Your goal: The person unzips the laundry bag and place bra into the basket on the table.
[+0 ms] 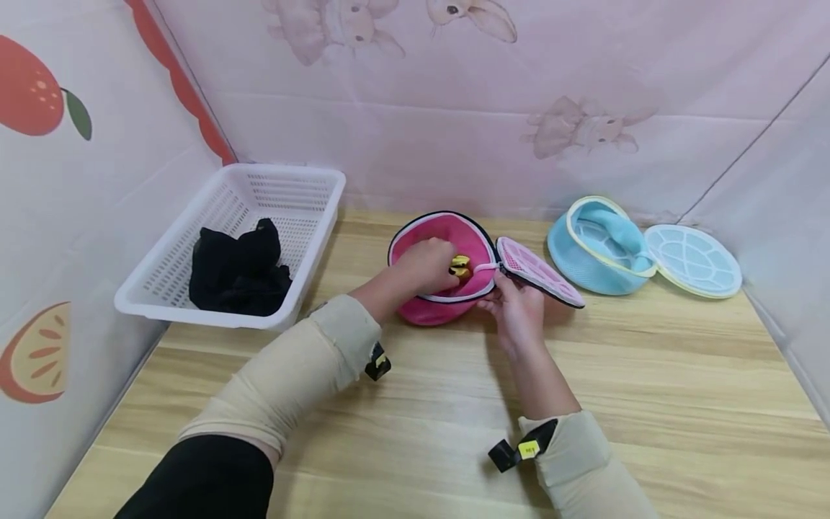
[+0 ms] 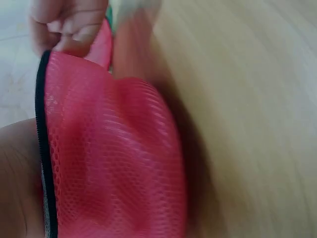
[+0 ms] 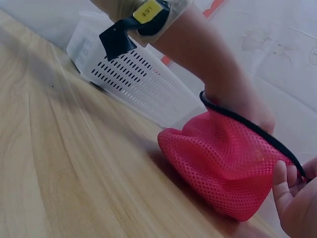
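Observation:
A pink mesh laundry bag (image 1: pixel 428 311) with a dark zipper edge stands on the table, its round lid (image 1: pixel 541 272) folded out to the right. My left hand (image 1: pixel 426 265) reaches down inside it, fingers curled at a small yellow item (image 1: pixel 460 264) whose kind is partly hidden. In the right wrist view the bag's mesh wall (image 3: pixel 223 158) covers most of that hand. At the bag's right edge, beside the lid, my right hand (image 1: pixel 521 310) pinches the zippered rim between thumb and fingers. The left wrist view shows the right hand's curled fingers (image 2: pixel 74 25) at the rim.
A white plastic basket (image 1: pixel 311 238) at the left contains black cloth (image 1: pixel 240 274). To the right, a light-blue mesh bag (image 1: pixel 583 259) sits with its round lid (image 1: pixel 694 261) laid out. Fabric-covered walls (image 1: pixel 454 144) enclose the wooden table (image 1: pixel 415 425) at the back and sides.

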`<state>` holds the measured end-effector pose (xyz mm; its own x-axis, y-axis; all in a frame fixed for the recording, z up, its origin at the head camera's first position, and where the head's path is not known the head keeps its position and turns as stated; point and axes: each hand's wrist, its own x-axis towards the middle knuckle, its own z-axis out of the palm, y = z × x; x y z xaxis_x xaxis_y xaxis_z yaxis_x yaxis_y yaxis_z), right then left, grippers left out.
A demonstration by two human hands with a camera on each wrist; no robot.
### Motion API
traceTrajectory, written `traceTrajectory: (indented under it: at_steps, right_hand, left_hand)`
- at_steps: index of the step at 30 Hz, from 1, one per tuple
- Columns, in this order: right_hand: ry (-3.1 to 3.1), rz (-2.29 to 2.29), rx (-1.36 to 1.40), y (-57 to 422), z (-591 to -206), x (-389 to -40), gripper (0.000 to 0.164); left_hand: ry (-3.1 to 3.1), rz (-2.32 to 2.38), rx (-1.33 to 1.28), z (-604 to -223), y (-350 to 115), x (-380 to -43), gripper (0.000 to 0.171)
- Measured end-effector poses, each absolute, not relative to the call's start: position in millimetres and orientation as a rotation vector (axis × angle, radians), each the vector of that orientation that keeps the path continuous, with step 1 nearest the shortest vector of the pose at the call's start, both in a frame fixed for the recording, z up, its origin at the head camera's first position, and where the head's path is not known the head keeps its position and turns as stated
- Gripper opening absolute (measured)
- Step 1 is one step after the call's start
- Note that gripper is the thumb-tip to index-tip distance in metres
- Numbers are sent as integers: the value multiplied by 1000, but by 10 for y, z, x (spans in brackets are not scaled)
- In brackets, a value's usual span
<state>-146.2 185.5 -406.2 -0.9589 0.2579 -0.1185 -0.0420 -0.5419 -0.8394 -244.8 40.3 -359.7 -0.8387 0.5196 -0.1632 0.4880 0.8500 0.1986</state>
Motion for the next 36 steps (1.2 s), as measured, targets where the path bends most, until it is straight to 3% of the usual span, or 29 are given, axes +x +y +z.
traceTrajectory:
  at_steps: [13,23,36]
  right_hand:
    - [-1361,2591,-373,1896,-4058,-1487,19]
    - [-1355,2585,-380,1912,-4054,-1499,14]
    - [-1372,2576,-430,1965,-4059,-1476,15]
  left_hand:
    - [2925,374,961,-2946,264,-2118,21]
    - [3226,595,1062,-2478,-441,-2239,26]
    - [3325,571,546,-2776,-1463,-2640,41]
